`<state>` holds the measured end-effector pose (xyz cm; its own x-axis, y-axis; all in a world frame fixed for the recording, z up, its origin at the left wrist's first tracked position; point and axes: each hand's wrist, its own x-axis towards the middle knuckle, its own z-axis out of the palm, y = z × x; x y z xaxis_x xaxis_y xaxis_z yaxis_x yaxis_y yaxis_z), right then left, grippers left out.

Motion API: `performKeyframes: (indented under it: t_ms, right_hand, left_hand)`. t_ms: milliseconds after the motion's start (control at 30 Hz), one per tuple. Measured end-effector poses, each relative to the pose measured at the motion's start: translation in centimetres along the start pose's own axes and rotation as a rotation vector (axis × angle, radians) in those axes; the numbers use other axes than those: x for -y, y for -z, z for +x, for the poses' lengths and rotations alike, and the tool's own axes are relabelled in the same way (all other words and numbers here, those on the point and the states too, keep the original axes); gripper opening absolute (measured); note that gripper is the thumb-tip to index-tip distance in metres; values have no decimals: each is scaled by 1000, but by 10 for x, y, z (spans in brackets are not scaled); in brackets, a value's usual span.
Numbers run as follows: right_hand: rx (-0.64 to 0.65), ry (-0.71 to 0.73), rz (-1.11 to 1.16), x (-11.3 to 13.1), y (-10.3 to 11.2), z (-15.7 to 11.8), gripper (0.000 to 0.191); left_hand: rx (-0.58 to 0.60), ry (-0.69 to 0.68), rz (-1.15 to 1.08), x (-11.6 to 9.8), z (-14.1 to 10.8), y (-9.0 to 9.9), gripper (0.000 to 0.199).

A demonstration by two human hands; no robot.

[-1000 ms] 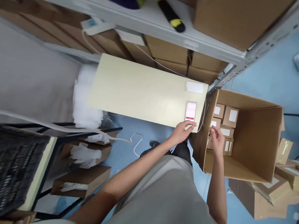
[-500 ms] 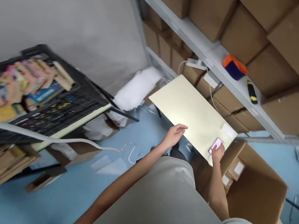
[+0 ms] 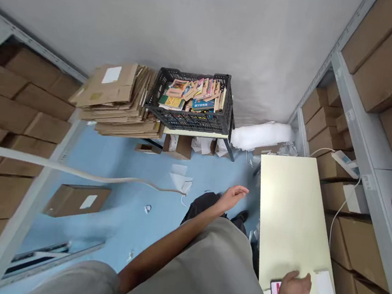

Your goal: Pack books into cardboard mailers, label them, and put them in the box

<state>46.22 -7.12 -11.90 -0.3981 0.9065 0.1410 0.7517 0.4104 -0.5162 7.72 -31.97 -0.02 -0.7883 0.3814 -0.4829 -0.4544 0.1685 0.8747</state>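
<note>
While the phone (image 3: 275, 290) lies on the table (image 3: 286, 205) at its near end, just left of the right hand (image 3: 295, 287), that hand covers part of it, so its long axis cannot be told. The nearer right hand's fingers are loosely curled, holding nothing visible; whether it touches the phone is unclear. The left hand (image 3: 233, 198), empty, fingers extended, is well apart beyond the table's left edge. Right of the right hand lies white paper (image 3: 325, 290); far left, a book-filled crate (image 3: 188, 122).
</note>
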Motion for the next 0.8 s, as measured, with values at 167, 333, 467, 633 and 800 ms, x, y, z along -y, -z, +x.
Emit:
performKeyframes:
  t_ms: [167, 333, 467, 633, 800]
  right_hand:
    - [-9, 173, 57, 116, -57, 88, 76]
    - [147, 405, 178, 277, -124, 121, 75]
    - [229, 557, 242, 399, -166, 109, 67]
    - [296, 643, 267, 529, -212, 79, 58]
    - [366, 715, 344, 642, -254, 63, 52]
  left_hand:
    - [-185, -58, -55, -17, 30, 38, 29]
    - [-372, -138, -214, -38, 60, 101, 31]
    - [-445, -179, -309, -58, 81, 172, 31]
    - [-488, -252, -398, -94, 117, 283, 27]
    - [-601, -261, -484, -118, 161, 375, 27]
